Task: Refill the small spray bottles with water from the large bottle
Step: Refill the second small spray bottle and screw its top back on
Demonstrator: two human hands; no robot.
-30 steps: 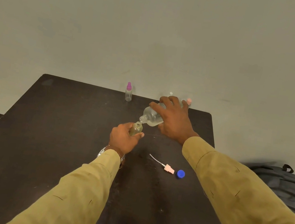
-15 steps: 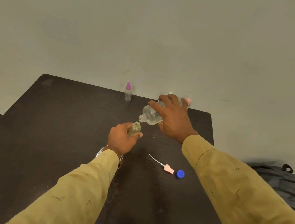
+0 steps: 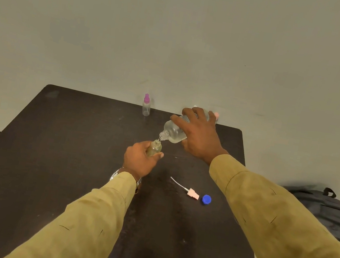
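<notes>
You're counting three small bottles: open bottle [image 3: 155,149], purple-capped bottle [image 3: 146,108], third showing only pink cap [image 3: 216,114]. One large bottle [image 3: 173,132], one sprayer [image 3: 193,194], one blue cap [image 3: 206,199], one backpack [image 3: 326,211], one table [image 3: 60,144].

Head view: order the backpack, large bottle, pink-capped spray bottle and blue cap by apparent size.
1. backpack
2. large bottle, partly hidden by the right hand
3. pink-capped spray bottle, farther from the camera
4. blue cap
</notes>
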